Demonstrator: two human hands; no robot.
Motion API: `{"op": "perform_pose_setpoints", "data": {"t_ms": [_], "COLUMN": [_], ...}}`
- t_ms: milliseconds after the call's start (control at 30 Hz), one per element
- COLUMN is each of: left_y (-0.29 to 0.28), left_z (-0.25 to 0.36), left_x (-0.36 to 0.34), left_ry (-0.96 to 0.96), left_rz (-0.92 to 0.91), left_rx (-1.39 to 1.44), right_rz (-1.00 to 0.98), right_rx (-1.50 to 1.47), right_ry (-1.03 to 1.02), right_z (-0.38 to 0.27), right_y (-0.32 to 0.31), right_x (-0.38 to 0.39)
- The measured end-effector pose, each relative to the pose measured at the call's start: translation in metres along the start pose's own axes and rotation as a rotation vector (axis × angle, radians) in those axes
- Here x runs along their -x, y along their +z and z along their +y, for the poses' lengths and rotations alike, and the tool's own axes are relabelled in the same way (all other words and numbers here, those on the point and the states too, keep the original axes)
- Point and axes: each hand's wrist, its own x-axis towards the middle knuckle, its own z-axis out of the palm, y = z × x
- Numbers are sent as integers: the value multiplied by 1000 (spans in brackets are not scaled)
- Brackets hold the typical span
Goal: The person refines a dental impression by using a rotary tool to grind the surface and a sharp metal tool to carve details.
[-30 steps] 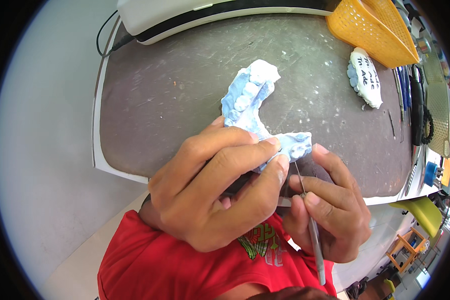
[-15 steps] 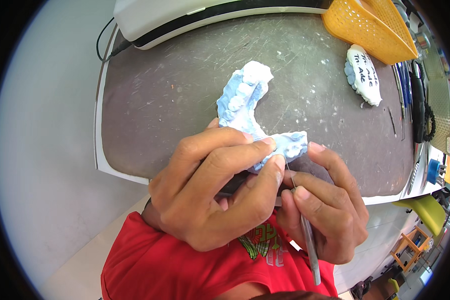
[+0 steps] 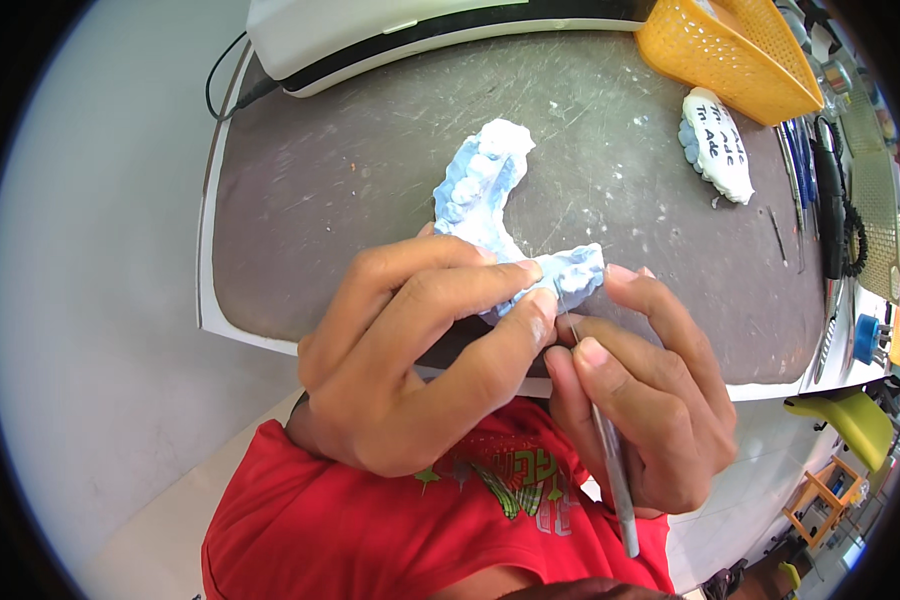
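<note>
A pale blue and white dental cast (image 3: 482, 195), curved like a horseshoe with teeth along it, is held above the table's near part. My left hand (image 3: 420, 350) grips its middle bend, with thumb and fingers pressed on the plaster. In my right hand (image 3: 655, 400) is a slim metal dental carving tool (image 3: 615, 475), pinched like a pen. Its thin tip meets the cast beside my left thumb, at the right arm of the curve. My right ring or little fingers are partly hidden, and one fingertip is close to the cast's right end.
Another plaster cast (image 3: 718, 150) with handwriting lies at the right, near a yellow perforated basket (image 3: 735, 60). Thin hand tools and a black handpiece (image 3: 828, 195) line the table's right edge. A white and black machine (image 3: 370, 45) stands at the back on the brown tabletop (image 3: 310, 200).
The cast and both hands have shifted slightly up and left in the view. The surroundings have also shifted a little. Both grips stay the same.
</note>
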Motion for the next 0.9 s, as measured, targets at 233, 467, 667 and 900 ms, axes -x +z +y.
{"op": "perform_pose_setpoints", "data": {"t_ms": [233, 467, 667, 900], "left_y": [-1, 1, 2, 0], "left_z": [0, -3, -3, -4], "left_x": [1, 3, 3, 3], "left_ry": [-46, 28, 35, 47], "left_rz": [-15, -4, 4, -14], "left_rx": [47, -3, -11, -7], "right_rz": [-21, -49, -79, -116], "right_rx": [-103, -90, -60, -36], "right_ry": [62, 66, 61, 59], "right_z": [1, 1, 0, 0], "right_y": [-11, -9, -10, -11], "right_x": [7, 4, 1, 1]}}
